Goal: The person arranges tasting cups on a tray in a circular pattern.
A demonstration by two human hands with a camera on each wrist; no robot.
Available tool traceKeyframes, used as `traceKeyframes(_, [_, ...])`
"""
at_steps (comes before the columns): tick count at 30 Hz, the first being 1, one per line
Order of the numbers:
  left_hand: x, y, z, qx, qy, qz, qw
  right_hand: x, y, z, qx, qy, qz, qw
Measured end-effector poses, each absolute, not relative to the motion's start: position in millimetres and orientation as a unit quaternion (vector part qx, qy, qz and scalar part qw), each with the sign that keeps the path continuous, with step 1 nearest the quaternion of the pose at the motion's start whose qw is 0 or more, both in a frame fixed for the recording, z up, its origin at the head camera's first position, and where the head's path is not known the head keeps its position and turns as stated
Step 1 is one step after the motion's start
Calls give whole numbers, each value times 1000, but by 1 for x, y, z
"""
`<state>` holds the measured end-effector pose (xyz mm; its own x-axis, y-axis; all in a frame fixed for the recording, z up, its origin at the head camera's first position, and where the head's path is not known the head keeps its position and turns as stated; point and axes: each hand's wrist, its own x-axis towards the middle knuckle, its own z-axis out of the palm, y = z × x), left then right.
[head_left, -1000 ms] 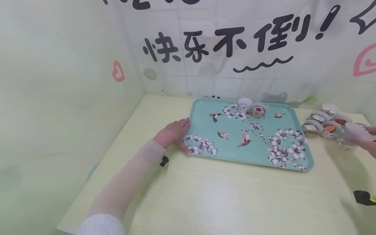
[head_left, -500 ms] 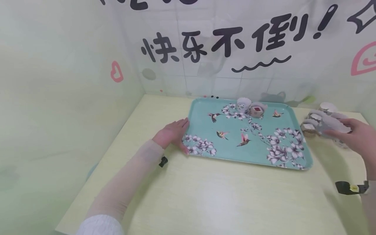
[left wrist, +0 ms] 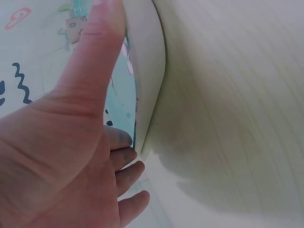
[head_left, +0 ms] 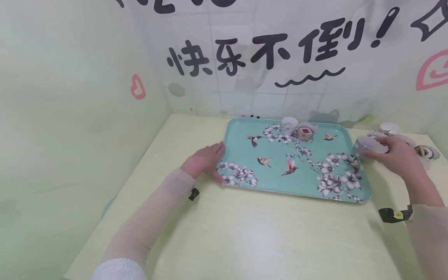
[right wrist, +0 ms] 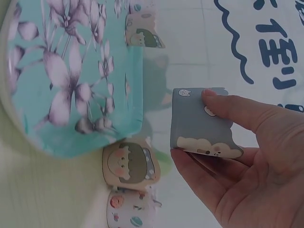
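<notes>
My left hand (head_left: 206,159) rests against the left edge of a turquoise tray (head_left: 241,151) printed with flowers and birds, its fingers straight. The left wrist view shows the thumb lying along the tray's rim. My right hand (head_left: 402,157) pinches a grey-blue paper baking cup (right wrist: 197,121) decorated with cartoon bears, between thumb and fingers. In the head view this cup overlaps the tray's right edge; its contents are hidden. At the tray's back sit a white paper cup (head_left: 289,126) and a pinkish paper cup (head_left: 305,132) with a red diamond shape inside.
Several more paper cups stand right of the tray, partly behind my right hand, including a filled one (head_left: 426,152) and one with a cartoon face (right wrist: 128,164). A wall sheet (head_left: 252,97) with black lettering hangs behind the pale table (head_left: 245,233).
My right hand has moved left from the group of cups to the tray's right edge, carrying the grey-blue paper baking cup. My left hand has stayed at the tray's left edge.
</notes>
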<state>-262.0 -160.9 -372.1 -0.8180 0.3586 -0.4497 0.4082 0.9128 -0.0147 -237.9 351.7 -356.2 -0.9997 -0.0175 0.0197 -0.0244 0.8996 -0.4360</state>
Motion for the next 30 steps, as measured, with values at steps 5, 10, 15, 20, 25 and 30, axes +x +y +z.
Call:
traceKeyframes(5, [-261,-162,-374,198,953,-48,225,-243,341,-352,8,-970,240,-36])
traceKeyframes(10, [-262,-162,-374,200,953,-60,221,-250,329,-351,9,-968,247,-48])
traceKeyframes(15, [-261,-162,-372,202,951,-63,224,-256,317,-354,18,-964,259,-62])
traceKeyframes(20, [-261,-161,-373,200,951,-64,229,-265,309,-358,14,-959,271,-80])
traceKeyframes(25, [-261,-162,-373,195,952,-52,231,-277,303,-361,15,-955,281,-96])
traceKeyframes(30, [-263,-161,-374,197,952,-51,228,-288,297,-363,13,-953,285,-103])
